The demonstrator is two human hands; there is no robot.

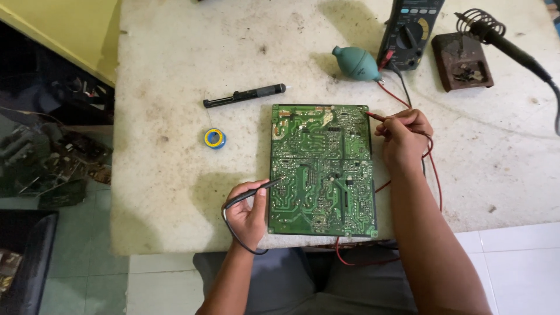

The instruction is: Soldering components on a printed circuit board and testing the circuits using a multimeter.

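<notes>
The surface [175, 175] is a pale, worn slab, stained and speckled with dark marks, its near edge running just above the person's lap. A green circuit board [322, 169] lies flat near the middle of it, solder side up, its bottom edge close to the near rim. The left hand [248, 213] rests at the board's lower left, fingers [256, 198] pinching a black probe [256, 191] whose tip touches the board's left half; a black lead loops from it below the hand. The right hand [404, 137] sits just beside the board's upper right edge, fingers pressed together around a red probe [376, 116] whose tip meets the board's top right corner, and a red lead [434, 175] trails down past the wrist and off the near edge. Behind the board, a teal rubber blower [357, 63] lies next to a dark multimeter [408, 29] at the far edge. To the right of that stands a rusty brown stand [464, 61] with a coiled holder carrying a soldering iron [513, 49]. Left of the board, well apart from it, lie a black desoldering pump [245, 95] and a small blue and yellow solder spool [214, 138]. To the left of the surface, a yellow wall [64, 29] edges a dark corner heaped with scrap boards [52, 163] on a pale green tiled floor [81, 256]; to the right the floor tiles [519, 274] are white.
</notes>
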